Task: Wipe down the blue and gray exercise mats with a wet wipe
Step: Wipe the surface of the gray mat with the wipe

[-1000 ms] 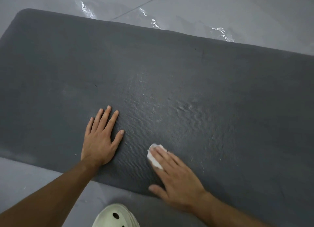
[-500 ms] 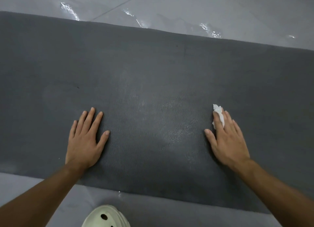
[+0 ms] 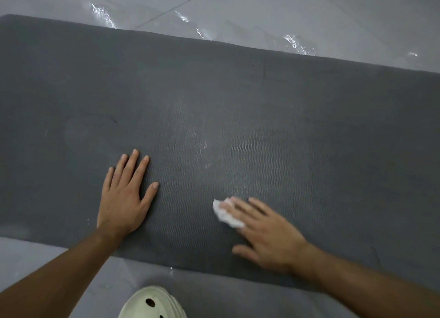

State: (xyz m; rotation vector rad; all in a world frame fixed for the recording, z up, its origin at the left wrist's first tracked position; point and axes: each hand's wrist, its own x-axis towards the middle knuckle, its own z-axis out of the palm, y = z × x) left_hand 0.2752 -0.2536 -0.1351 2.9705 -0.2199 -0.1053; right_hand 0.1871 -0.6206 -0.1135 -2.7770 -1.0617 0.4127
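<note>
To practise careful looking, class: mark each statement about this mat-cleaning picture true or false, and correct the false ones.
1. The left hand lies flat on the gray mat. True.
2. The wet wipe is under the left hand. False: the right hand presses it with straight fingers.
3. The mat is rolled up. False: it lies spread out on the floor.
4. A pale shoe shows at the bottom edge, off the mat. True.

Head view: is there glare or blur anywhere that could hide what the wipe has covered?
Head view: bright glare streaks on the floor beyond the gray mat. Head view again: a faint sheen across the mat's middle. The right hand and wet wipe are blurred, while the left hand is sharp.
</note>
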